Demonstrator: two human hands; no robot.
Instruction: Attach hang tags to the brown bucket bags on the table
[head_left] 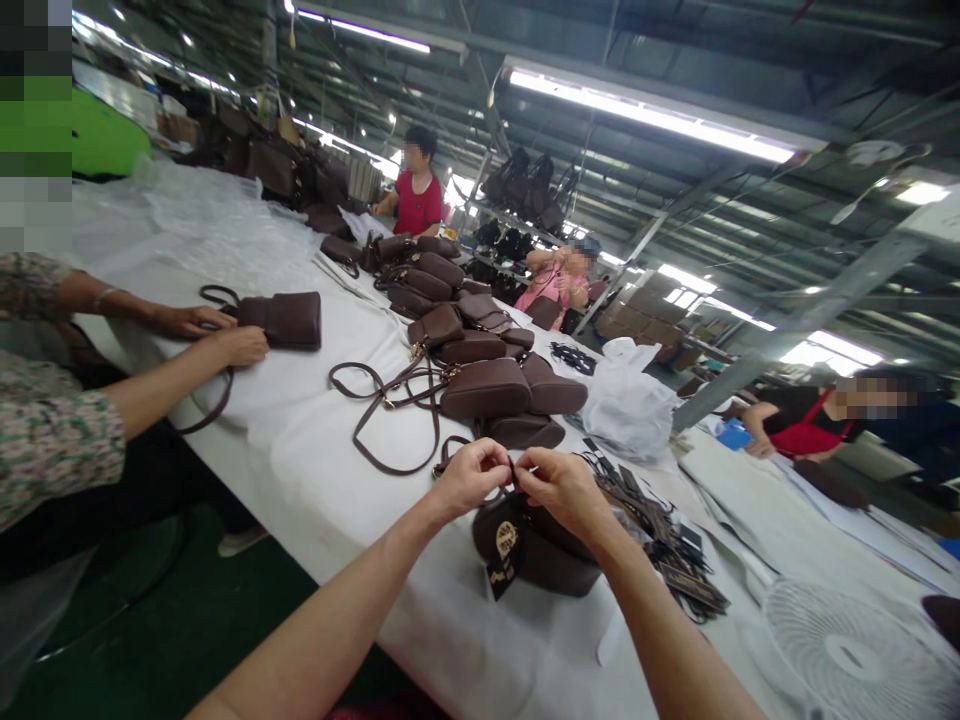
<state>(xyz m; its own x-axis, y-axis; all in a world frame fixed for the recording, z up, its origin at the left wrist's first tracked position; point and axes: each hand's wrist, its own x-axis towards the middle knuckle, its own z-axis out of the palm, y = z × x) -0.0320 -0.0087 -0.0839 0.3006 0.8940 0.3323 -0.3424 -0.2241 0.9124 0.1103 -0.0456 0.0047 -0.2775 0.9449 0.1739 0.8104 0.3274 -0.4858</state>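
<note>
The person's left hand [471, 478] and right hand [564, 486] are meeting right over a small brown bag [536, 545] on the white table [315, 470]. Both hands are pinching smth thin and dark between thumb & fingers at the top of the bag; it's too small to tell if it's a string or a strap end. The fingertips of the 2 hands are almost touching. The bag is sitting near the table edge, w/ a dark tag [504, 560] hanging on its front at about 7 o'clock from the hands.

At 3 o'clock from the bag a heap of dark tags [667, 550] is lying just beside it. At 12 o'clock a pile of brown bags [487, 385] is resting w/ long straps [382, 410] looping out at 10 o'clock. A white plastic bag [626, 405] is sitting at 1 o'clock.

Far over at 9 o'clock, a co-worker's hands [225, 335] are touching another brown bag [289, 320]. A white fan [855, 650] is showing at 4 o'clock.
</note>
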